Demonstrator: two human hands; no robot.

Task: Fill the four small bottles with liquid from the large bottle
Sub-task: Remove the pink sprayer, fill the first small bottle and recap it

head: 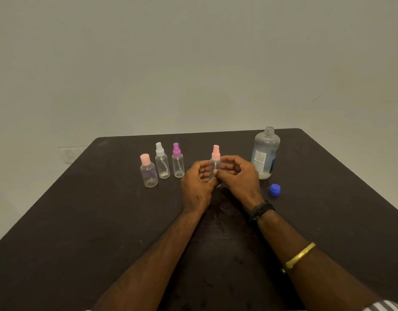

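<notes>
A striped sleeve [382, 307] shows at the frame's 5 o'clock corner. Up that forearm sits a gold bangle [301, 255], and a black wristband [262, 211] circles the wrist. Both forearms reach toward 12 o'clock over the dark tabletop [81, 221].

The left hand [197, 182] and right hand [238, 176] meet near the tabletop's middle. Each has its grip curled round the clear body of the pink spray bottle [215, 153]. The bottle stands upright between them, its pink spray head clear above the fingers. Whether its base touches the tabletop cannot be told.

At 9 o'clock from the hands three small bottles stand upright in a close row, apart from each other. They are the pink-cap bottle [148, 173], the white spray bottle [162, 163] and the purple spray bottle [178, 163]. All three look clear inside.

At 2 o'clock from the hands, just beside the right hand, stands the large bottle [265, 153], uncapped and holding clear liquid. Its blue cap [274, 190] lies at its 6 o'clock, near the right wrist. A plain wall [193, 52] fills the view beyond.
</notes>
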